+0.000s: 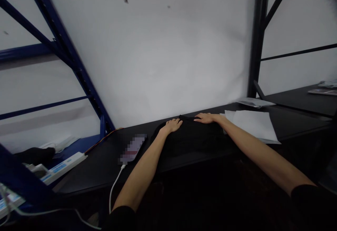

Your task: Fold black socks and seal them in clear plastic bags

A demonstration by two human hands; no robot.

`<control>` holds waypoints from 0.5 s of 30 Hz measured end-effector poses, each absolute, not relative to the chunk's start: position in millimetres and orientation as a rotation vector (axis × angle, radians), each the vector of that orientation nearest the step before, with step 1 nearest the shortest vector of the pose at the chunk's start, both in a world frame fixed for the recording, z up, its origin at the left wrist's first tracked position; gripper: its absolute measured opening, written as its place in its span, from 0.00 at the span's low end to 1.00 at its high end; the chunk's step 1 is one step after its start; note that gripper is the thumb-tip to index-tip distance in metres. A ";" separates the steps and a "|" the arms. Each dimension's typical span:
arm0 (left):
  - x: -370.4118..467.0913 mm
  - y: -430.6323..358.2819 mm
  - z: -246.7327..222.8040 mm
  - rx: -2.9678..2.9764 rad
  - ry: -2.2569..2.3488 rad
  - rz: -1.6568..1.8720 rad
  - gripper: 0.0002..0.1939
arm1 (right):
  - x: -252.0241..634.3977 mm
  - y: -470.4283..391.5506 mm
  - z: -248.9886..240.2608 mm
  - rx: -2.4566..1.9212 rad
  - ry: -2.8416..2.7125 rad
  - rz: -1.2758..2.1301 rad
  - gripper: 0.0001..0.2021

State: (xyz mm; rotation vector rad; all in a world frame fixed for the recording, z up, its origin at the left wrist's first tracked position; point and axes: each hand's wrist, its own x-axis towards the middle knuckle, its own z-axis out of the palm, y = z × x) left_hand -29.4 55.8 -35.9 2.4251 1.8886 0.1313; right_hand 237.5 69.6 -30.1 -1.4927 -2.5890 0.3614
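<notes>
A black cloth item (193,134), perhaps a garment, lies spread on the black shelf top (105,164); its outline blends into the dark surface. My left hand (173,125) rests palm down on its far left part, fingers stretched out. On the far right part lies my right hand (206,117), flat with fingers extended toward the left. A gap of cloth separates the two hands. Left of my left forearm is a phone (133,148), its screen lit and blurred, with a white charging cable (116,181) plugged into its near end.
White sheets or bags (251,122) lie right of the cloth, partly behind my right forearm. A flat grey-white packet (255,102) sits farther back. Blue metal posts (76,62) stand left, a dark post (258,45) right, a white wall behind. A power strip (64,166) lies at left.
</notes>
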 end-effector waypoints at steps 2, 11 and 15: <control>-29.4 55.8 -35.4 2.430 1.884 0.121 0.33 | 237.1 68.1 -29.0 -1.494 -2.604 0.350 0.38; -28.5 53.7 -33.7 2.431 1.866 0.103 0.34 | 241.1 69.8 -28.8 -1.498 -2.606 0.377 0.37; -27.6 51.3 -32.5 2.420 1.864 0.124 0.33 | 242.2 76.0 -32.6 -1.492 -2.582 0.378 0.36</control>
